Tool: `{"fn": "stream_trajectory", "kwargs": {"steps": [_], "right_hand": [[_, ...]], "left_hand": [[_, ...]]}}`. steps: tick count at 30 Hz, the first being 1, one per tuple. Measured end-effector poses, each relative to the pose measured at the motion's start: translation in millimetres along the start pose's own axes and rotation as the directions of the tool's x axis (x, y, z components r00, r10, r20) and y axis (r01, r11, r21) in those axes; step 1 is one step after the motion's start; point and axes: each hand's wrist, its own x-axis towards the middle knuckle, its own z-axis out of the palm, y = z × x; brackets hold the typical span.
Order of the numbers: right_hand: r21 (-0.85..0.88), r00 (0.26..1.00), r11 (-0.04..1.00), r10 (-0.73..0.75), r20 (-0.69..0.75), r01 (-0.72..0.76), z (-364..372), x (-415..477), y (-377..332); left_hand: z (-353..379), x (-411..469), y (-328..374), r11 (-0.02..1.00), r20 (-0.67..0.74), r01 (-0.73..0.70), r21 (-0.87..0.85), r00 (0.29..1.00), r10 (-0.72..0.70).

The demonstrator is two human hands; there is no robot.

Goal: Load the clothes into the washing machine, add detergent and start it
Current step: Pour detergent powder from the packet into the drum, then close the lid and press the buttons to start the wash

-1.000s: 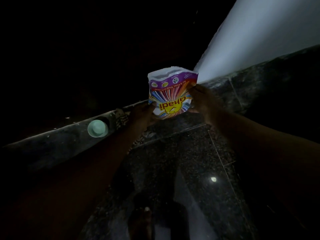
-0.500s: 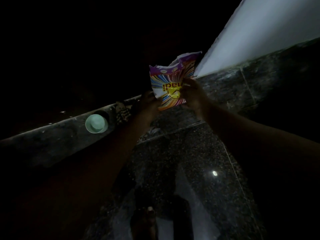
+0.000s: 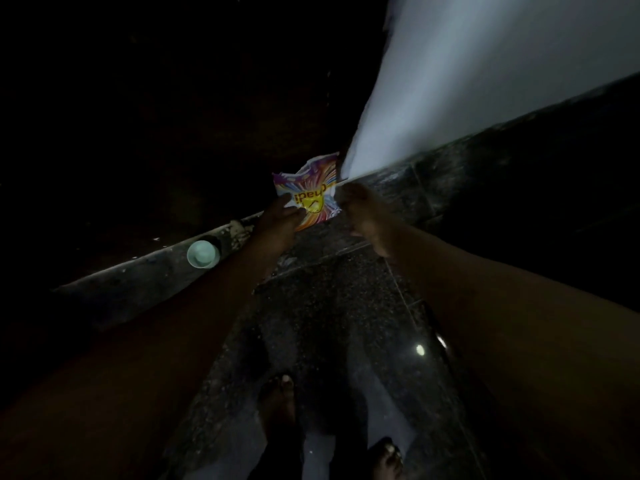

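The scene is very dark. A colourful detergent packet (image 3: 310, 194) with a yellow emblem and upside-down lettering is held at arm's length above a dark stone ledge (image 3: 145, 278). My left hand (image 3: 277, 216) grips its lower left side. My right hand (image 3: 360, 209) pinches its right edge. The packet's top edge looks torn and crumpled. No washing machine or clothes can be made out in the dark.
A pale green cup (image 3: 202, 253) stands on the ledge to the left of my left forearm. A lit white wall (image 3: 485, 81) rises at the upper right. Below is a dark speckled tiled floor (image 3: 329, 306) with my bare feet (image 3: 280, 400).
The packet has moved farther from me and lower, toward the ledge by the wall corner, and is more crumpled. Both hands stayed on it.
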Motion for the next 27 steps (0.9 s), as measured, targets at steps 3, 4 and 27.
{"fn": "stream_trajectory", "kwargs": {"steps": [3,4,27], "right_hand": [[-0.055,1.000,0.998,-0.019,-0.006,0.019,-22,-66,-41],[-0.060,1.000,0.998,-0.023,-0.013,0.022,-33,-94,-57],[-0.584,0.727,0.751,-0.583,-0.363,0.310,-275,-573,-251]], "left_hand": [[21,-70,58,0.999,-0.009,-0.037,-0.014,0.999,0.037],[27,-95,79,0.999,-0.002,-0.049,-0.017,0.999,0.049],[142,-510,385,0.538,0.593,-0.793,0.284,0.587,0.552]]}}
